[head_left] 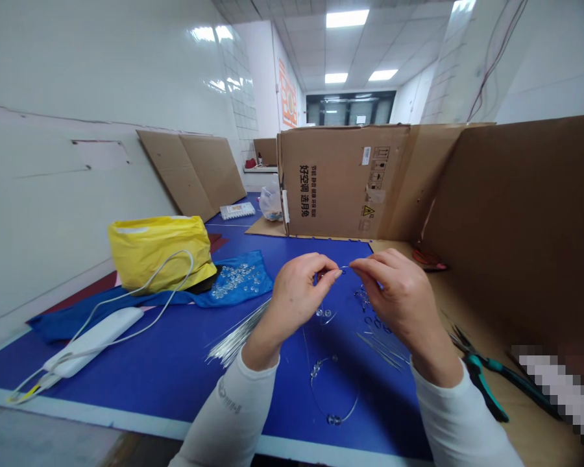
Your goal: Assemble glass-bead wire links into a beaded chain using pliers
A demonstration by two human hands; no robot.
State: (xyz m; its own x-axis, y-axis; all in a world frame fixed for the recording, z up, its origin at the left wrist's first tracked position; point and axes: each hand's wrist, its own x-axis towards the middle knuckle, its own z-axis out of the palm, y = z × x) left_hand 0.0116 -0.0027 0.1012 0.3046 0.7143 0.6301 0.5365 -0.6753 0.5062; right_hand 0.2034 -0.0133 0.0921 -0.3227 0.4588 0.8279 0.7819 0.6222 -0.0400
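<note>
- White adapter (pixel 95 340) on the far left, lying on the blue mat (pixel 126 383), with its cable (pixel 191 269) looping up against the yellow bag (pixel 160 254). A snag on that cable could drag the adapter across the mat.
- Blue cloth (pixel 102 312) next along, with clear beads (pixel 236 280) heaped loose on it. One knock could send them rolling.
- Silver wires (pixel 238 334) fanned out on the mat, right beside the left sleeve (pixel 228 402). A dragging sleeve could tangle them or bend the thin strands.
- Center now: the left hand (pixel 296 295) has thumb and fingertips pressed together, pinching a thin wire (pixel 343 268), and the right hand (pixel 399 301) pinches in from the other side, fingertips almost meeting. The fingers hide the exact grip. If either pinch slips, the wire could spring loose.
- Beaded hoop (pixel 333 389) of wire resting on the mat below the hands. A bump could shift its beads along the wire.
- Short wires (pixel 379 347) under the right wrist, easily swept aside.
- Pliers (pixel 481 376) with teal handles far right on the cardboard, near the right sleeve (pixel 460 421). A careless elbow could knock them.
</note>
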